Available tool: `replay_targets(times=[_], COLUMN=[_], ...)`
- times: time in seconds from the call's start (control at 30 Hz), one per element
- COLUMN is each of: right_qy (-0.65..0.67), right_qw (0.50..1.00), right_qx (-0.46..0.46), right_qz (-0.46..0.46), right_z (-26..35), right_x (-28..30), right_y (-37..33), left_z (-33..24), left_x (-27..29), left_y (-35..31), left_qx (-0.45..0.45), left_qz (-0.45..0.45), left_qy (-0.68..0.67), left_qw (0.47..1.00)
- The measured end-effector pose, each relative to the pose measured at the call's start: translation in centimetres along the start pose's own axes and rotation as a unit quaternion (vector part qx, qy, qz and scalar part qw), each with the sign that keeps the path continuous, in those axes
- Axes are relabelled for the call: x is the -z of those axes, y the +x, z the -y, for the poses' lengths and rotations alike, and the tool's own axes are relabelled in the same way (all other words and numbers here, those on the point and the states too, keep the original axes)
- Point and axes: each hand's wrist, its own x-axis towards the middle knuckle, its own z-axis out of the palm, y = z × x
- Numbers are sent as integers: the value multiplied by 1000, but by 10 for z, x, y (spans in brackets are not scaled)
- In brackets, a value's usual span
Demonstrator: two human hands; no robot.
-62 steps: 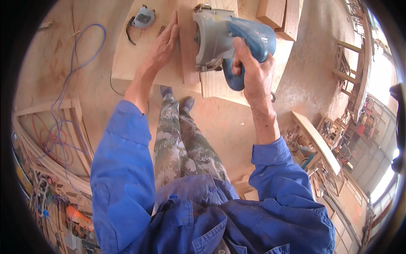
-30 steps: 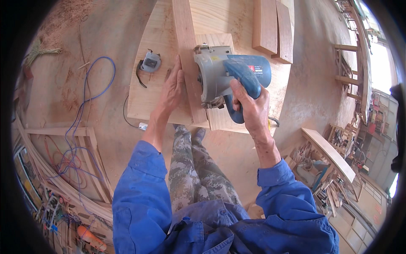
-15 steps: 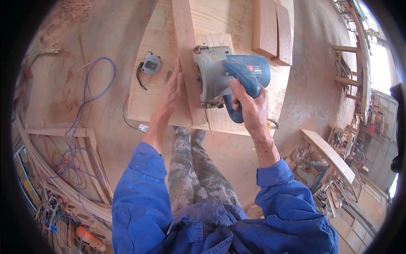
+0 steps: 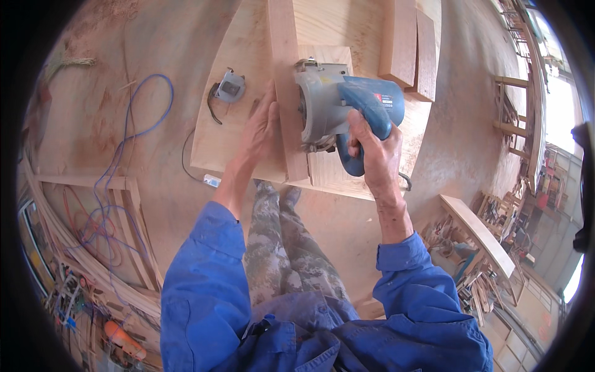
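Your right hand (image 4: pixel 379 149) is closed around the rear handle of the blue and grey power saw (image 4: pixel 325 102). The saw is on the table (image 4: pixel 214 149), over a flat pale board (image 4: pixel 324 168), and its grey guard side is just beside the long board (image 4: pixel 285 74), on the right of it. Your left hand (image 4: pixel 255 130) is not gripping; it is opened flat, with the fingers stretched forward, and it lies against the left side of this long board. To the left of your left hand, near it, there is a grey tape measure (image 4: pixel 230 87) with a black strap. Two thick wood blocks (image 4: pixel 398 46) lie side by side at the far right part of the table. On the floor at your left, a blue hose (image 4: pixel 170 93) makes a loop, well apart from the table.
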Motion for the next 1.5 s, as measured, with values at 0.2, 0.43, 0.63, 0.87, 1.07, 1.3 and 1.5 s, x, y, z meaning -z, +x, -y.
replay_targets(times=[0.2,0.43,0.63,0.87,1.07,1.3,1.5], right_qy=[-20,4,-12,7,9,3,7], right_qw=[1000,1000,1000,1000,1000,1000,999], right_qx=[8,6,14,12,15,28,29], right_qz=[-4,-8,-7,-3,-6,4,11], right_z=[0,-1,2,0,1,0,-1], right_x=[1,0,0,-2,-2,-3,-3], right_y=[2,2,7,9,11,14,17], left_z=[2,15,10,13,10,5,5], left_x=[-3,-8,-8,-3,-2,3,5], left_y=[3,3,2,3,1,0,-2], left_qx=[-11,-10,-10,-16,-8,11,13], left_qz=[-8,-20,-9,-1,2,17,21], left_qy=[-21,-25,-11,9,22,38,48], left_qw=[1000,999,1000,1000,1000,999,999])
